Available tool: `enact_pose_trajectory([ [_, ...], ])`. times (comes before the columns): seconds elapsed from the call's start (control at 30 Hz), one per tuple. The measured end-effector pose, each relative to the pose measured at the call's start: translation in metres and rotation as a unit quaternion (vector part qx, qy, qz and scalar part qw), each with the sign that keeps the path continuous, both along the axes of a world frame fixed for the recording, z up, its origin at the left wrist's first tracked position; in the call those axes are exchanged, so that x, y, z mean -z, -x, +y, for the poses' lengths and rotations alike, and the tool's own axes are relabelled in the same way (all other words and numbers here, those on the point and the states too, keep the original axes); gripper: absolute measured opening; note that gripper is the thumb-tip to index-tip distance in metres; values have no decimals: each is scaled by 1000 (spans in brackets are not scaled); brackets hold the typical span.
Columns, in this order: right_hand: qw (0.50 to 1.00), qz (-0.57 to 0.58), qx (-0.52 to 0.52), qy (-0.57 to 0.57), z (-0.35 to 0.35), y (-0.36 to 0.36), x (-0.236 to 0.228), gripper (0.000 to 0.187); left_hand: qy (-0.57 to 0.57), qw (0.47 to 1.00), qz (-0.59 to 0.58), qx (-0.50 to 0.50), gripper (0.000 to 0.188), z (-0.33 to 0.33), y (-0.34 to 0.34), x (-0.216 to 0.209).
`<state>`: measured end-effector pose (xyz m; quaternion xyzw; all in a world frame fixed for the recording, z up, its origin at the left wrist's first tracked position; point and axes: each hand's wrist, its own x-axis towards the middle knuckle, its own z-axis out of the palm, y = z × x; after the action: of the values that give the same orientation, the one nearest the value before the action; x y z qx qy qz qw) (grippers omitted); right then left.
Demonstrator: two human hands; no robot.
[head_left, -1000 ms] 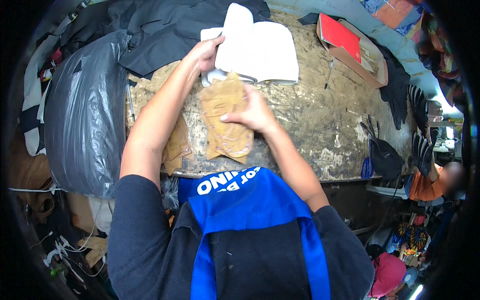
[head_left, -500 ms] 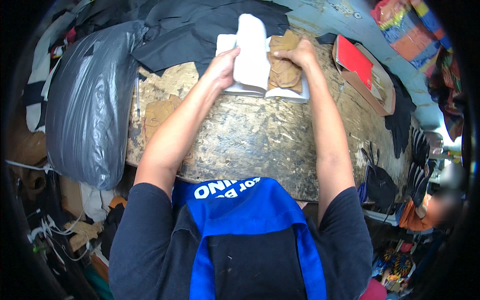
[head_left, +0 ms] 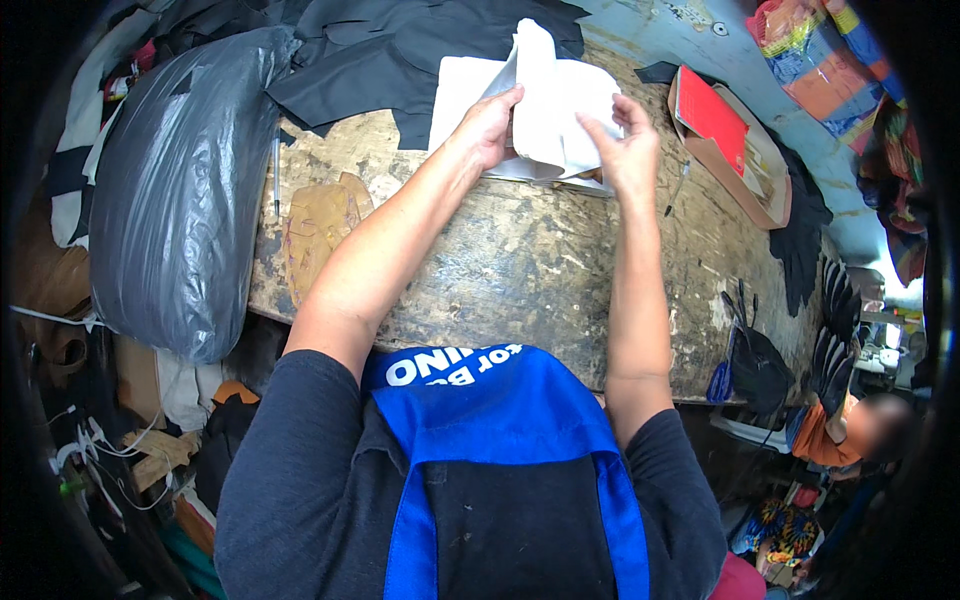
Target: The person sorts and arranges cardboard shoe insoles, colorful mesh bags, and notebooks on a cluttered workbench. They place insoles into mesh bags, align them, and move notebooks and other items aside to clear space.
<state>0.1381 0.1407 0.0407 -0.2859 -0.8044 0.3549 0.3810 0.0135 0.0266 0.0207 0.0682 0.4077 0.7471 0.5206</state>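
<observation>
An open notebook (head_left: 463, 85) with white pages lies at the far side of the worn wooden table. My left hand (head_left: 487, 132) is closed on some raised pages (head_left: 538, 85), which curve upward in the middle. At the notebook's right edge is my right hand (head_left: 632, 150), its thumb and fingers apart, close to or touching the page. Under that page only a sliver of brown shows; the brown pattern pieces are otherwise covered. Other brown pattern pieces (head_left: 318, 225) lie on the table left of my left forearm.
A bulging grey plastic bag (head_left: 185, 200) stands at the left, beside a pen (head_left: 276, 180). Black material (head_left: 360, 75) spreads behind the notebook. On the right are another pen (head_left: 677, 188), a box (head_left: 765, 205) with a red booklet (head_left: 708, 120), and a black pouch (head_left: 758, 368). A person (head_left: 830, 435) is beyond.
Pages have come down over the brown pattern pieces on the notebook's right side. My right hand has let go of them and moved slightly right; my left hand moved right with raised pages.
</observation>
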Motion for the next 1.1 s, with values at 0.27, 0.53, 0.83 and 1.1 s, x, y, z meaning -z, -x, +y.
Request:
enact_pose_trajectory([
  [0.27,995,-18,-79,58,-24,13,12,106,51,998,32,19,44,-5,-1,-5],
  [0.53,998,36,-26,-35,-53,18,-7,73,84,995,49,15,45,-5,1,1],
  [0.83,921,-143,-309,-187,-202,17,50,51,170,953,225,113,38,-26,61,-15],
  [1.1,771,-211,-530,-283,-265,63,70,86,186,925,289,161,38,-37,74,-18],
])
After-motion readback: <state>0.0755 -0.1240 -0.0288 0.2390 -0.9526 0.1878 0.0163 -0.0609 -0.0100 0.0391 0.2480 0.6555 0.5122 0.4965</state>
